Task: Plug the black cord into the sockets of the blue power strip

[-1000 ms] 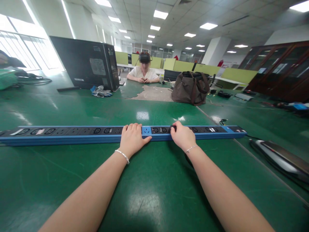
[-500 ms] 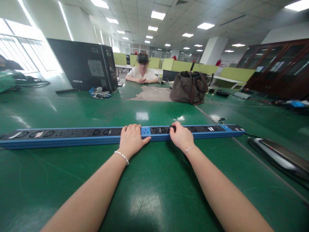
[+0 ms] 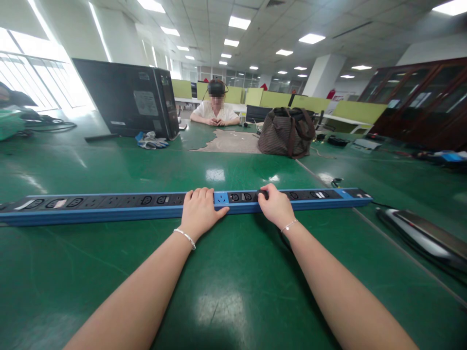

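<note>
A long blue power strip [image 3: 109, 212] with black socket panels lies across the table. My left hand [image 3: 200, 208] holds it left of a bright blue socket [image 3: 221, 198], its fingers over the top and its thumb along the front side. Between the thumb and fingers of my right hand [image 3: 275, 204] is a black plug [image 3: 262, 195], placed at the sockets right of the middle. How deep the plug sits cannot be seen, as my hand covers its lower part. A black cable [image 3: 285, 240] shows beneath my right wrist.
On the green table [image 3: 215, 272] stand a black computer case [image 3: 126, 99] and a brown bag [image 3: 279, 133]. Gloves [image 3: 152, 141] lie by the case. At right is a silver-and-black device [image 3: 419, 233] with a cable. Across the table sits a person [image 3: 228, 114], hands together.
The view has shifted very slightly. Both hands keep their places on the strip and the plug, with only a slight turn of my right wrist.
</note>
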A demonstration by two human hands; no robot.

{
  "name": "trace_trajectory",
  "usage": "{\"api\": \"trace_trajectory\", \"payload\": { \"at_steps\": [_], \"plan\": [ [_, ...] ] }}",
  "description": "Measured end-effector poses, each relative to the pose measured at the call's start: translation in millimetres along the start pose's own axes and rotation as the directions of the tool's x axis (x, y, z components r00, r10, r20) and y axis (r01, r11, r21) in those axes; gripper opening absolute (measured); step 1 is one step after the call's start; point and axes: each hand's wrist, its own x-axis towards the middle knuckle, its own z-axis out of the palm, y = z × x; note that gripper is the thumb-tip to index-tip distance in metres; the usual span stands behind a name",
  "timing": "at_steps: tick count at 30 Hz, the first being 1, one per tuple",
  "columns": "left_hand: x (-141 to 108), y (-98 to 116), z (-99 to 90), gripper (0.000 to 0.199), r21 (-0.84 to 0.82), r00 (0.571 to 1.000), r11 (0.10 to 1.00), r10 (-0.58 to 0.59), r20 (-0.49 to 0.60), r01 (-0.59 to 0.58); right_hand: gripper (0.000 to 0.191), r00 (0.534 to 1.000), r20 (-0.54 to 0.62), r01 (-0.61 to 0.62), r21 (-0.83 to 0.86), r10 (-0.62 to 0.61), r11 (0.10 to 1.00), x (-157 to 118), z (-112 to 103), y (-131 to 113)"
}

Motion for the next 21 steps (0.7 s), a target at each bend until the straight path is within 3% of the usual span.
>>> {"api": "trace_trajectory", "payload": {
  "at_steps": [21],
  "plan": [
    [0.3, -0.4, 0.6, 0.065, -0.002, 1.000, 1.000, 0.008, 0.000, -0.008, 0.031, 0.998, -0.057, 0.025, 0.081, -0.021, 0.996, 1.2, 5.0, 5.2]
  ]
}}
